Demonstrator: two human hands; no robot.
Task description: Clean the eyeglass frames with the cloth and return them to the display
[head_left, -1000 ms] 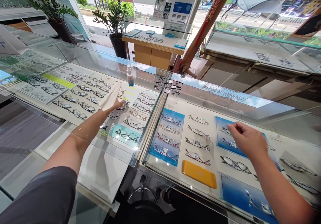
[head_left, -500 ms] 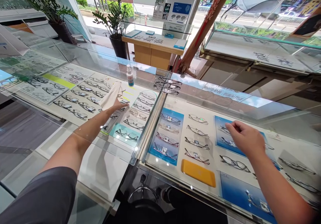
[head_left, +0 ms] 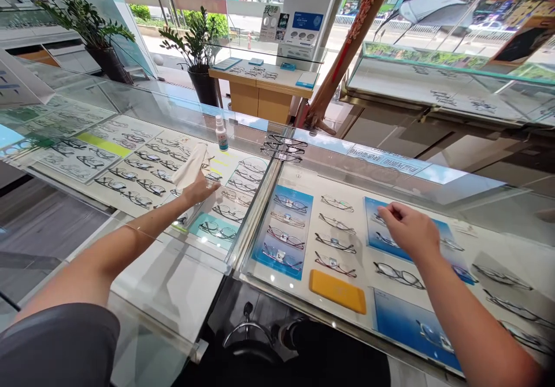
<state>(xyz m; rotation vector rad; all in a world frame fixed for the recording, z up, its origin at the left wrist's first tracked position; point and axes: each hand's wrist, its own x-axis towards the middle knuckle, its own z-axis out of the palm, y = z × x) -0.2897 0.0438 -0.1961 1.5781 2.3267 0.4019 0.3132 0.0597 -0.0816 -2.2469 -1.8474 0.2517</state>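
My left hand (head_left: 200,189) is stretched out over the left showcase, its thumb pointing right. A pale cloth (head_left: 191,164) rises beside and over its fingers, which seem closed on the cloth; part of the grip is hidden. Just beyond stands a small white spray bottle (head_left: 221,134) with a printed label. Over the right showcase, my right hand (head_left: 410,228) is curled, thumb and forefinger together, above a blue display card (head_left: 370,237) with glasses on it. Whatever those fingers pinch, if anything, cannot be made out. Several dark eyeglass frames (head_left: 284,147) sit on the glass top between both hands.
Rows of eyeglasses (head_left: 219,230) lie under the glass on both sides. A yellow case (head_left: 337,291) is near the right showcase's front. A stool (head_left: 249,346) stands below. Beyond are potted plants (head_left: 203,81), a wooden display table (head_left: 260,95) and a slanted trunk-like post (head_left: 342,58).
The view has shifted slightly, so the right showcase appears further left. Both hands keep nearly the same places over the showcases; the cloth and bottle stay where they were.
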